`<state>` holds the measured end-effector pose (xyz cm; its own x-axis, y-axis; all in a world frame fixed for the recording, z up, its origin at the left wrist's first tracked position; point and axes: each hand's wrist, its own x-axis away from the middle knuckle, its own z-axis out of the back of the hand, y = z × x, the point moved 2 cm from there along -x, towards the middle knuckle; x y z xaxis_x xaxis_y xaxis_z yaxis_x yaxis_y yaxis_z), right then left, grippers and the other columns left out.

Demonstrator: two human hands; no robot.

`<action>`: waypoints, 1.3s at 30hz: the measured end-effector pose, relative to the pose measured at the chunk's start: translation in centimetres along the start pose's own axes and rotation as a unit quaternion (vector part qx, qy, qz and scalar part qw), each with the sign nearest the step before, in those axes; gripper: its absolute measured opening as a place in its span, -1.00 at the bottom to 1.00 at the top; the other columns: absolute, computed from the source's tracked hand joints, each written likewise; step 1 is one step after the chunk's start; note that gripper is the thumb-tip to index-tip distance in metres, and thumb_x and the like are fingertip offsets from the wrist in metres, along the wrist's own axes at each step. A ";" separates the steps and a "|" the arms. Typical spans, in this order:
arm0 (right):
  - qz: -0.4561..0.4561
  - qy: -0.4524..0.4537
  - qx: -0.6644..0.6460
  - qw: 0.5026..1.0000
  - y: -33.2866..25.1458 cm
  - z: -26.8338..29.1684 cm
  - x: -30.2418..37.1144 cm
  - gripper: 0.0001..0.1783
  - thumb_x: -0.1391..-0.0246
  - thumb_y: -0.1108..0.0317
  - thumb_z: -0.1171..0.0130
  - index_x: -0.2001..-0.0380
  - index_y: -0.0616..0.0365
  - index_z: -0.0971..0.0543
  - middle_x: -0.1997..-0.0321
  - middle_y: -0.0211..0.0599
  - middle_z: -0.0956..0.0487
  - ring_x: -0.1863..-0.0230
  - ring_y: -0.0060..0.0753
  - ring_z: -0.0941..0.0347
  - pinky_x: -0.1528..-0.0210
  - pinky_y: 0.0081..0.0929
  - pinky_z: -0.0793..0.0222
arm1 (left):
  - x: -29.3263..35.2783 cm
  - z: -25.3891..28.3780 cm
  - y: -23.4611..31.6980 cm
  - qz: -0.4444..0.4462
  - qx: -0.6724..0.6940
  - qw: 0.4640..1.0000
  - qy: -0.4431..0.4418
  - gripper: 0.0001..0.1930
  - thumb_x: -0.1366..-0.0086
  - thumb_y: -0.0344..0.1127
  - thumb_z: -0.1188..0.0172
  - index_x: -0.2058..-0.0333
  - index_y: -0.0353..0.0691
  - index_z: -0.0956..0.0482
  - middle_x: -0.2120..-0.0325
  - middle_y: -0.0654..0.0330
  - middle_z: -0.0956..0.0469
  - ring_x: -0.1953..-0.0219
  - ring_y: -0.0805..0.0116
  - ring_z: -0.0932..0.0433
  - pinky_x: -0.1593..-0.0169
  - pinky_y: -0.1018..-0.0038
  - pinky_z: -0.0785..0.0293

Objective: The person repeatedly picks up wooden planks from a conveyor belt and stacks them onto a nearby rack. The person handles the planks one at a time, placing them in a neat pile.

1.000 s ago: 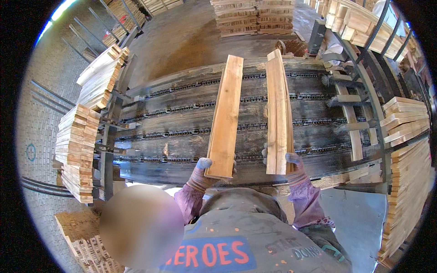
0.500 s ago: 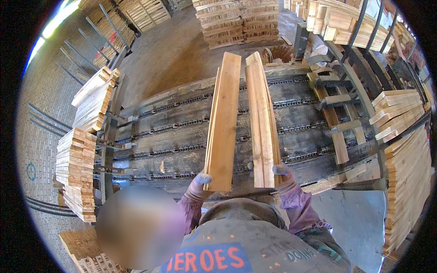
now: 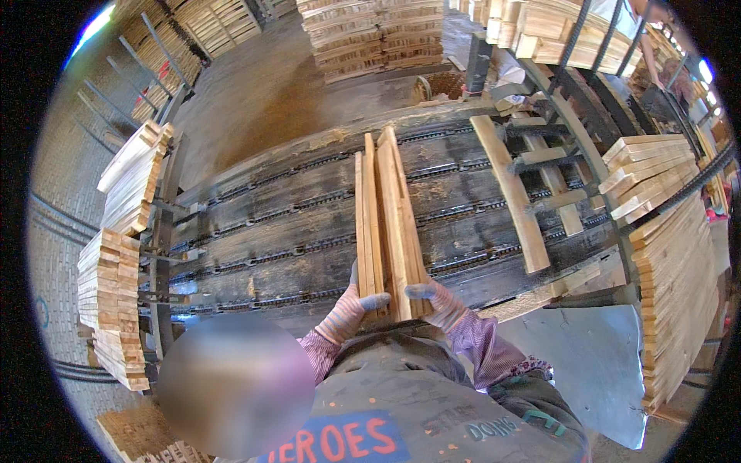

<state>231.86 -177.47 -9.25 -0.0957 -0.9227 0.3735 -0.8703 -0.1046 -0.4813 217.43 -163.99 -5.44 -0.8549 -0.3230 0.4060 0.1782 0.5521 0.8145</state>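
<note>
My left hand, in a striped glove with a grey-blue thumb, is closed round the near end of a small bundle of wooden boards. Close beside it, my right hand grips a second bundle of boards in the same way. Both bundles stand on edge, pointing away from me, with a narrow dark gap between them at the near end. They are over the dark chain conveyor; whether they rest on it I cannot tell.
At the left, stacked boards sit on a metal frame. One loose plank lies slanted at the conveyor's right end. More boards stand at the right, above a grey metal sheet. A tall wood pile stands behind; a person's arm shows far right.
Both board bundles have come together and turned from showing a broad face to standing on edge. The loose plank at the right now lies apart from the crosspieces. My view has shifted slightly right.
</note>
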 end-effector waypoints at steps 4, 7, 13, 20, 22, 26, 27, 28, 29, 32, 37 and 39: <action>-0.009 -0.019 0.021 1.000 -0.6 0.7 -0.2 0.08 0.09 0.22 -0.53 -0.47 0.00 -0.18 -0.28 -0.22 -0.49 -0.23 -0.16 -0.52 -0.17 -0.09 -0.59 | 0.5 0.3 -0.3 0.034 0.115 0.993 0.001 -0.16 -0.44 0.02 -0.20 -0.53 0.15 0.08 -0.42 0.19 -0.23 -0.38 0.19 -0.33 -0.33 0.11 -0.41; -0.009 -0.033 0.044 0.998 -2.1 -0.8 -0.4 0.06 0.09 0.20 -0.53 -0.45 0.04 -0.19 -0.26 -0.21 -0.51 -0.21 -0.18 -0.53 -0.13 -0.11 -0.62 | 0.6 -0.2 1.7 0.049 0.084 0.995 -0.008 -0.14 -0.43 0.04 -0.17 -0.54 0.13 0.13 -0.43 0.16 -0.21 -0.39 0.14 -0.32 -0.37 0.07 -0.37; -0.029 -0.059 0.013 0.998 -3.2 -3.1 0.9 0.02 0.04 0.19 -0.45 -0.46 0.10 -0.18 -0.27 -0.07 -0.49 -0.19 -0.06 -0.55 -0.10 -0.05 -0.65 | 1.9 0.0 0.2 -0.007 0.189 0.982 0.000 -0.27 -0.42 -0.15 -0.24 -0.46 -0.01 -0.12 -0.32 0.14 -0.38 -0.27 0.13 -0.46 -0.32 0.13 -0.44; -0.016 -0.023 0.033 0.999 0.0 -3.8 0.6 -0.19 0.00 0.30 -0.37 -0.33 0.19 -0.34 -0.10 -0.17 -0.60 -0.10 -0.20 -0.59 -0.09 -0.15 -0.65 | 3.8 2.2 0.3 0.038 0.183 0.980 0.070 -0.18 -0.20 -0.06 -0.45 -0.32 -0.32 -0.31 -0.09 0.00 -0.57 -0.03 0.12 -0.64 -0.20 0.18 -0.58; -0.011 0.020 0.046 0.999 0.9 -2.3 0.6 -0.27 0.00 0.30 -0.33 -0.28 0.20 -0.41 0.03 -0.25 -0.63 -0.04 -0.30 -0.60 -0.11 -0.20 -0.62 | 5.5 3.7 1.2 -0.027 0.115 0.984 0.133 -0.21 -0.22 -0.12 -0.44 -0.32 -0.35 -0.31 -0.07 0.05 -0.56 -0.02 0.22 -0.63 -0.16 0.25 -0.59; -0.014 0.020 0.067 0.997 0.2 -2.5 0.7 -0.28 -0.03 0.25 -0.27 -0.29 0.17 -0.42 -0.05 -0.27 -0.59 -0.07 -0.27 -0.58 -0.13 -0.09 -0.59 | 11.6 5.2 4.2 -0.109 0.040 0.969 0.219 -0.15 -0.11 -0.25 -0.51 -0.33 -0.36 -0.30 -0.03 0.09 -0.58 -0.01 0.29 -0.60 -0.11 0.31 -0.59; -0.009 0.022 0.072 0.997 -0.2 -2.7 0.9 -0.27 -0.01 0.23 -0.29 -0.30 0.13 -0.43 -0.06 -0.27 -0.58 -0.07 -0.26 -0.57 -0.12 -0.07 -0.59 | 12.7 5.9 4.8 -0.148 0.018 0.961 0.235 -0.11 -0.05 -0.33 -0.56 -0.33 -0.37 -0.31 -0.04 0.11 -0.58 -0.03 0.33 -0.58 -0.12 0.34 -0.56; -0.008 0.022 0.077 0.997 -0.2 -2.4 1.1 -0.25 0.01 0.22 -0.31 -0.30 0.08 -0.43 -0.07 -0.26 -0.57 -0.08 -0.25 -0.57 -0.11 -0.05 -0.60 | 14.2 6.4 5.4 -0.194 -0.010 0.945 0.262 -0.11 -0.03 -0.35 -0.57 -0.32 -0.38 -0.31 -0.04 0.12 -0.58 -0.04 0.35 -0.57 -0.12 0.35 -0.56; -0.025 0.038 0.089 0.995 -0.6 -3.5 1.7 -0.31 -0.05 0.21 -0.28 -0.28 0.08 -0.44 -0.05 -0.25 -0.57 -0.08 -0.25 -0.56 -0.11 -0.05 -0.59 | 15.7 7.1 5.9 -0.239 -0.037 0.926 0.290 -0.11 -0.02 -0.38 -0.58 -0.32 -0.38 -0.32 -0.04 0.13 -0.58 -0.04 0.36 -0.56 -0.13 0.36 -0.55; 0.142 -0.004 0.407 0.902 0.4 2.9 0.0 -0.41 -0.14 0.21 -0.21 -0.23 0.15 -0.45 0.00 -0.22 -0.58 -0.11 -0.21 -0.56 -0.09 -0.08 -0.61 | 21.0 8.8 9.2 -0.352 -0.117 0.849 0.376 -0.09 0.03 -0.45 -0.59 -0.32 -0.37 -0.33 -0.04 0.17 -0.57 -0.05 0.39 -0.53 -0.16 0.37 -0.51; 0.052 0.063 0.163 0.983 0.9 -2.9 1.2 -0.32 -0.05 0.19 -0.28 -0.22 0.25 -0.41 0.01 -0.13 -0.59 -0.03 -0.12 -0.60 -0.04 -0.13 -0.64 | 31.9 10.2 16.2 -0.498 -0.178 0.674 0.516 -0.06 0.01 -0.53 -0.57 -0.34 -0.36 -0.26 -0.12 0.12 -0.54 -0.14 0.32 -0.51 -0.22 0.37 -0.47; 0.036 0.094 0.167 0.981 0.6 -7.1 2.8 -0.26 0.00 0.19 -0.32 -0.23 0.28 -0.40 -0.01 -0.09 -0.59 0.02 -0.10 -0.62 0.00 -0.12 -0.65 | 36.4 11.4 18.4 -0.523 -0.200 0.604 0.567 -0.03 -0.01 -0.54 -0.55 -0.37 -0.35 -0.20 -0.12 0.08 -0.53 -0.13 0.28 -0.51 -0.21 0.36 -0.48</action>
<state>227.61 -177.47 -2.89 -0.2652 -0.8509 0.4534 -0.6541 -0.1867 -0.7330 184.04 -156.78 19.57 0.2421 -0.7783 -0.5793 0.1269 -0.5665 0.8142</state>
